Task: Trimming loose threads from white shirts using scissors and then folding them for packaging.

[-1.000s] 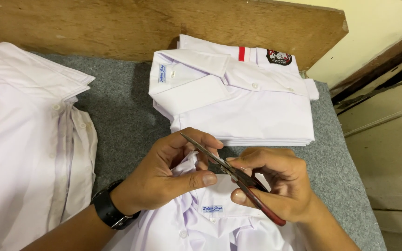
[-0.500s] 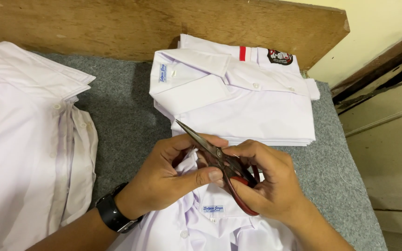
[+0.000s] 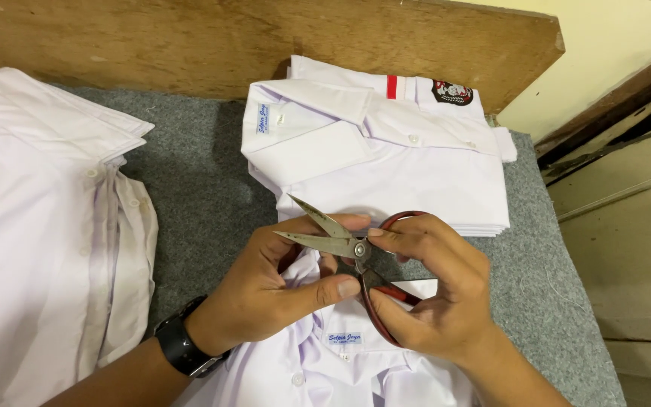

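While the right hand [image 3: 438, 290] grips the red-handled steel scissors [image 3: 356, 252], blades parted, the left hand [image 3: 280, 290] pinches the soft white cotton shirt [image 3: 318, 362] lying on grey felt [image 3: 197, 188]; limp cloth likely needs holding taut near the collar.

Both bare forearms reached in from below, hands meeting at centre. The left hand [image 3: 273, 290], wrist banded in black, curled with thumb extended rightward. The right hand [image 3: 435, 290] was closed, fingers bent inward in a grip.
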